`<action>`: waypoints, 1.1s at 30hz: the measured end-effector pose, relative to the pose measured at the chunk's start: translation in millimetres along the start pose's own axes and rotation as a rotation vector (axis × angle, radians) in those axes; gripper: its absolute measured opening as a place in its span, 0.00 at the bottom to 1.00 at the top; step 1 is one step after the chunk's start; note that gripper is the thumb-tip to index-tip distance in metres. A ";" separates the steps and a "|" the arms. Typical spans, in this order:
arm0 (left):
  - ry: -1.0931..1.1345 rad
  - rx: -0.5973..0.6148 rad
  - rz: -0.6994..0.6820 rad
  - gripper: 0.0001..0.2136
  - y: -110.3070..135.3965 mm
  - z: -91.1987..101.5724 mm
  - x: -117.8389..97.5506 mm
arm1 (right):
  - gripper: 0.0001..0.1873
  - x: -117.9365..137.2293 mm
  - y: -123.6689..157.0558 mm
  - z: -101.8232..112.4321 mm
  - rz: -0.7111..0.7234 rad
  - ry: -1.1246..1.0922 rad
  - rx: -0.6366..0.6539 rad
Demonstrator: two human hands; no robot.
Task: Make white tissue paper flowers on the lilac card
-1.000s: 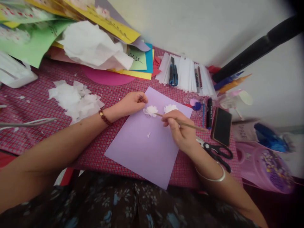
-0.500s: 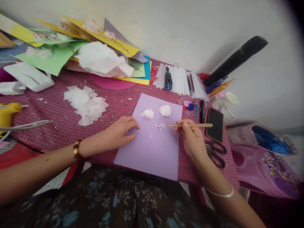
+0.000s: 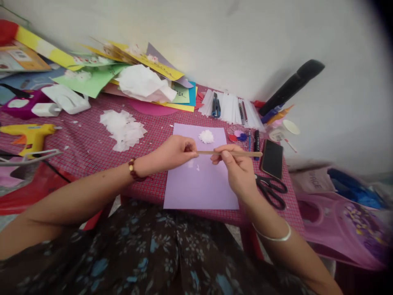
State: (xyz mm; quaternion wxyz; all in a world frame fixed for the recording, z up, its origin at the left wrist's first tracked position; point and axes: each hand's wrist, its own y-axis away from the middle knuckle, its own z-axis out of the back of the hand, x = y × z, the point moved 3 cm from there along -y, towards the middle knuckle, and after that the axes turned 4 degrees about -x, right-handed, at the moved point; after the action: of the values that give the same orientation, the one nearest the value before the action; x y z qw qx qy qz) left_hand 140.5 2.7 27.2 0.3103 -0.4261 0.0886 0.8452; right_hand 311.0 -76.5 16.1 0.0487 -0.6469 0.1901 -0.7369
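A thin flat wooden stick [image 3: 245, 154] is held level over a purple paper sheet [image 3: 199, 190]. My right hand [image 3: 238, 166] pinches it near the middle between thumb and fingers. At the stick's left tip, the thumb and fingers of my left hand [image 3: 179, 151] are closed together, partly hiding that end. On the sheet's upper part sits a fluffy white paper tuft [image 3: 206, 136]. A small white scrap [image 3: 197, 167] lies just below my left fingertips. The second tuft's place is covered by my left hand.
A pile of white paper pieces [image 3: 124, 130] and a yellow glue gun [image 3: 32, 137] lie left. Scissors [image 3: 272, 189], a phone [image 3: 273, 159] and a black marker [image 3: 256, 143] lie right. Behind are a utility knife [image 3: 216, 105], white strips [image 3: 230, 108] and coloured cards [image 3: 92, 80].
My left hand has moved from the sheet's left edge to the stick's tip and closed there. The sheet has turned slightly, and the camera view has shifted.
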 end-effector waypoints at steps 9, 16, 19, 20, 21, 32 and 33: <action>-0.100 -0.177 0.181 0.12 17.7 93.2 48.4 | 0.07 -22.1 -43.7 18.3 -0.135 -0.393 -0.195; -0.172 -0.084 0.211 0.13 75.4 71.8 71.3 | 0.14 -63.0 -33.0 -7.1 -0.440 -0.352 -0.037; -0.261 -0.061 0.141 0.09 105.5 46.3 71.9 | 0.13 -72.6 -24.8 -5.4 -0.463 -0.316 -0.038; -0.311 -0.040 0.114 0.08 113.1 41.0 71.7 | 0.12 -75.0 -23.3 -4.5 -0.457 -0.313 -0.042; -0.374 -0.031 0.090 0.09 118.6 39.0 71.6 | 0.12 -77.1 -22.3 -4.0 -0.450 -0.313 -0.045; -0.777 -0.446 0.109 0.05 76.5 117.9 103.7 | 0.14 -80.7 -19.4 -10.0 -0.434 -0.290 0.016; -0.788 -0.432 0.116 0.06 71.0 117.6 107.6 | 0.15 -81.0 -19.7 -9.8 -0.434 -0.288 0.017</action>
State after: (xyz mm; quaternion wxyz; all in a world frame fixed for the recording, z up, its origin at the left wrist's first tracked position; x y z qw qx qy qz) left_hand -28.1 43.4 8.7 0.1765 -0.1210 -0.1911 0.9580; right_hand 317.7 -30.5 -53.7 -0.0787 -0.7705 0.0319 -0.6317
